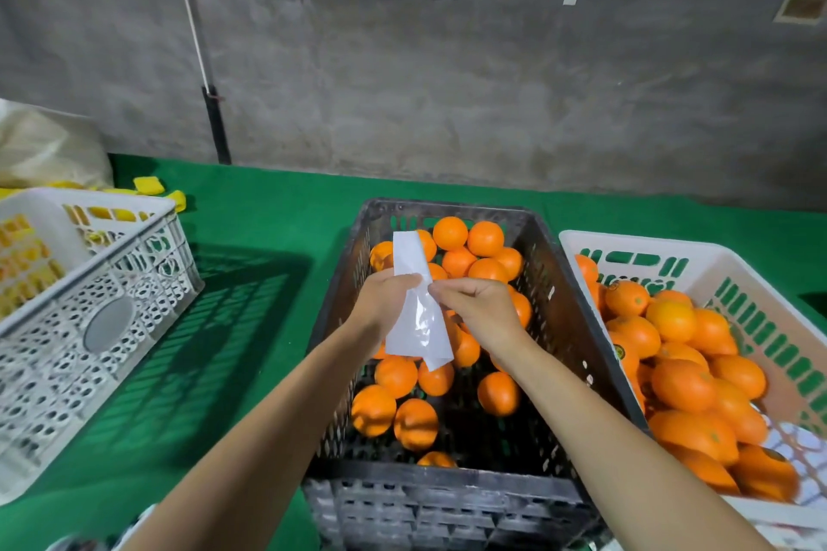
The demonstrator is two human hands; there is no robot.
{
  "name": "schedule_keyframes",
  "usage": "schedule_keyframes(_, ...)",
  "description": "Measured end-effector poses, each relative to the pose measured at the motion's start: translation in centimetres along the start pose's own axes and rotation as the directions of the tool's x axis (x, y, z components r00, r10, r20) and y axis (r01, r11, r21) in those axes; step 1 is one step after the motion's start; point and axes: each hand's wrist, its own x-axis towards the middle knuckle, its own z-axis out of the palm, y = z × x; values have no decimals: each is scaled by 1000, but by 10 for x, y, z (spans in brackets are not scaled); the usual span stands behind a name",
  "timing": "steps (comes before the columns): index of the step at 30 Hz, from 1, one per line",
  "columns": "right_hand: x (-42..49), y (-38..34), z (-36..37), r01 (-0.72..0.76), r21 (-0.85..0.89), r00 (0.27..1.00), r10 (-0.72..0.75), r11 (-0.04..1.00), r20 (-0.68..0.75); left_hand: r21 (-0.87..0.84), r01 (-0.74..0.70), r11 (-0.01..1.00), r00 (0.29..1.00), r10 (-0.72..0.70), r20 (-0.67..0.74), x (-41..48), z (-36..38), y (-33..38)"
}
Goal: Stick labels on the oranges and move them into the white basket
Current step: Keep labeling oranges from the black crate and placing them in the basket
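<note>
A white strip of label backing paper hangs over the black crate, which holds several oranges. My left hand pinches the strip from the left, near its upper part. From the right, my right hand pinches the strip's edge with thumb and forefinger. The white basket at the right is nearly full of oranges, some showing small round labels.
A second white crate with yellow items stands at the left on the green table cover. A pale sack and yellow foam pieces lie behind it. A grey concrete wall rises close behind.
</note>
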Motion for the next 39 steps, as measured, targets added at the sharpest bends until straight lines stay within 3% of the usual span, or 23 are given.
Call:
schedule_keyframes(7,-2,-3,-2,-15,-44,999,17,999,32,50,44,998,998,-46,36,-3,2,0)
schedule_keyframes(11,-3,-2,-2,1,-31,1000,-1,1000,5,152,-55,987,997,45,65,-6,5,-1)
schedule_keyframes(15,0,-2,-2,-42,36,996,44,998,-77,220,-176,960,981,152,123,-10,10,-2)
schedule_keyframes(21,2,-4,-4,-174,195,981,186,965,-45,205,-106,973,992,88,94,-9,14,-3)
schedule_keyframes(24,2,-1,-4,-122,107,982,136,987,-129,202,-141,969,990,136,43,-8,10,-2)
schedule_keyframes(28,-2,3,-1,-11,41,998,13,999,-60,257,-154,954,987,138,82,-8,11,-5)
schedule_keyframes(32,3,5,0,-65,46,998,65,997,-14,61,-73,995,996,69,62,-5,10,-4)
schedule_keyframes(34,3,5,-1,-105,47,995,104,993,6,46,-43,998,998,41,40,-2,10,-4)
schedule_keyframes(36,4,5,-1,-93,29,995,94,995,-27,70,-52,996,998,50,31,-2,9,-6)
schedule_keyframes(39,5,8,-2,-74,16,973,76,997,-220,150,-99,984,992,110,-68,-4,7,-5)
